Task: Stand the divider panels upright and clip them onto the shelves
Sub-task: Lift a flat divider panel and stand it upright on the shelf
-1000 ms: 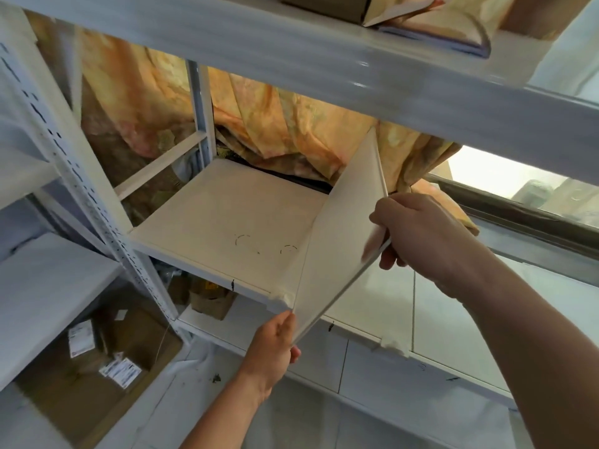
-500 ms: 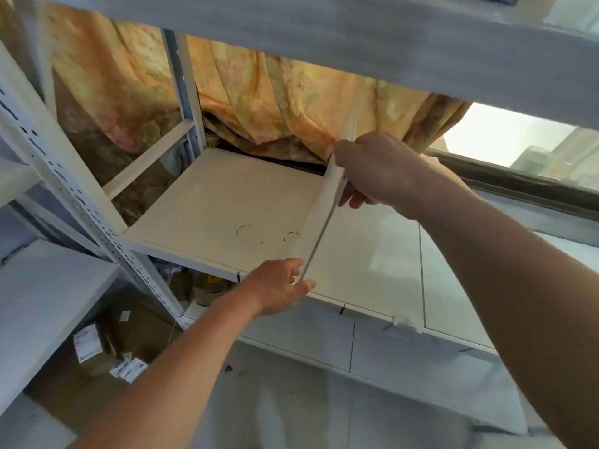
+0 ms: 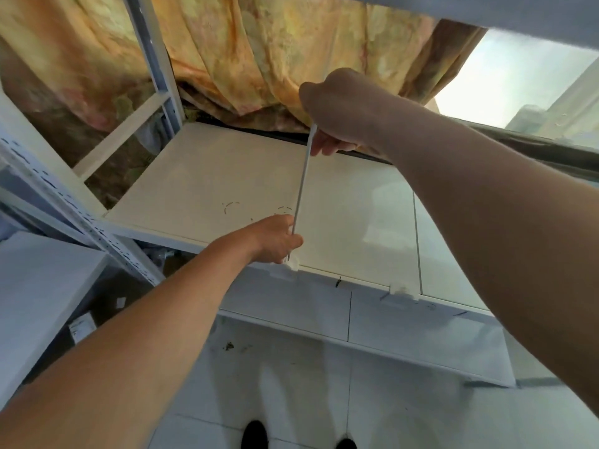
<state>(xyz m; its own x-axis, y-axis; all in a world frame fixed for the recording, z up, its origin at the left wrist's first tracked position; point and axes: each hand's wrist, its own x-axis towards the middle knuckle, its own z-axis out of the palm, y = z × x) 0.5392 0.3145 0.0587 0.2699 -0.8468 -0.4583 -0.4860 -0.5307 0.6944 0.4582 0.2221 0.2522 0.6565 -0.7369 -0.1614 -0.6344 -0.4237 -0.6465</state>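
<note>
A thin white divider panel (image 3: 303,179) stands upright on the cream shelf (image 3: 220,186), seen edge-on as a narrow strip running from the front edge toward the back. My right hand (image 3: 340,115) pinches its upper rear part near the curtain. My left hand (image 3: 278,238) grips its lower front end, just above a white clip (image 3: 290,265) on the shelf's front lip. A second white clip (image 3: 400,290) sits further right on the same lip.
A perforated white rack upright (image 3: 77,218) stands at the left, with another shelf (image 3: 39,286) beyond it. An orange curtain (image 3: 259,53) hangs behind the rack. The upper shelf (image 3: 518,14) overhangs. A lower shelf (image 3: 372,322) and tiled floor lie below.
The panel has swung from a slanted face-on position to vertical, edge-on. My right hand rose toward the back of the shelf and my left hand moved up onto the front end.
</note>
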